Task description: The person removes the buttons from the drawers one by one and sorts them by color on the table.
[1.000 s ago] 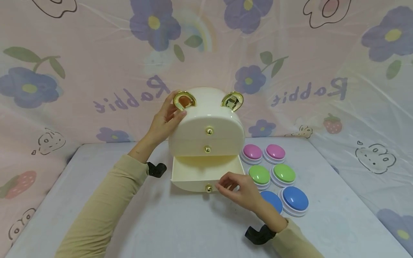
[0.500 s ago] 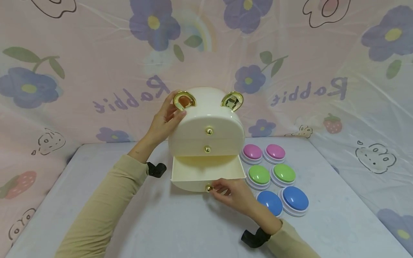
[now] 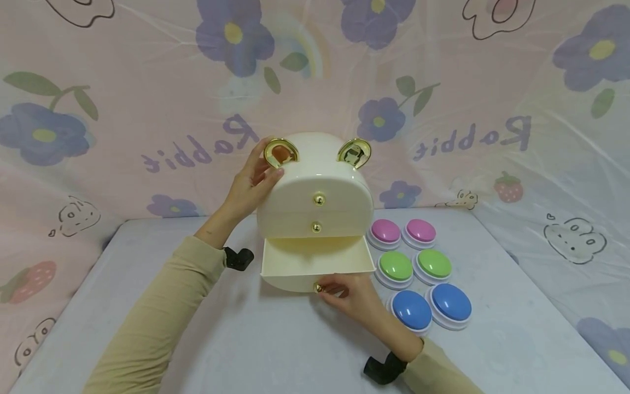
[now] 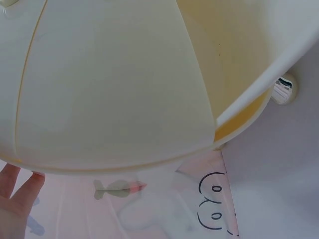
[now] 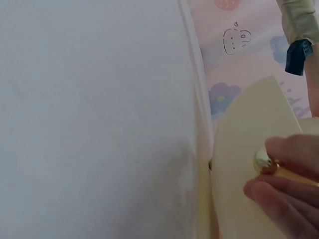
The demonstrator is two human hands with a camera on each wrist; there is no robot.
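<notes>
The right hand [image 3: 355, 300] pinches the small gold knob [image 3: 318, 287] of the pulled-out bottom drawer [image 3: 315, 264] of the cream plastic bear-eared drawer box [image 3: 315, 189], which stands mid-worktop [image 3: 147, 328]. The fingers [image 5: 279, 191] hide part of the knob. The left hand [image 3: 251, 183] rests on the box's upper left side, thumb on its front; its fingertips are hidden behind the box. The blue dome button [image 3: 412, 310] is partly covered by the right wrist.

A pale grey-white table [image 3: 147, 306] fills the lower frame. At centre stands a cream plastic drawer cabinet with gold ears [image 3: 315, 202]. Right of it sit six round dome buttons [image 3: 418, 271] in pairs: pink, green, blue.
</notes>
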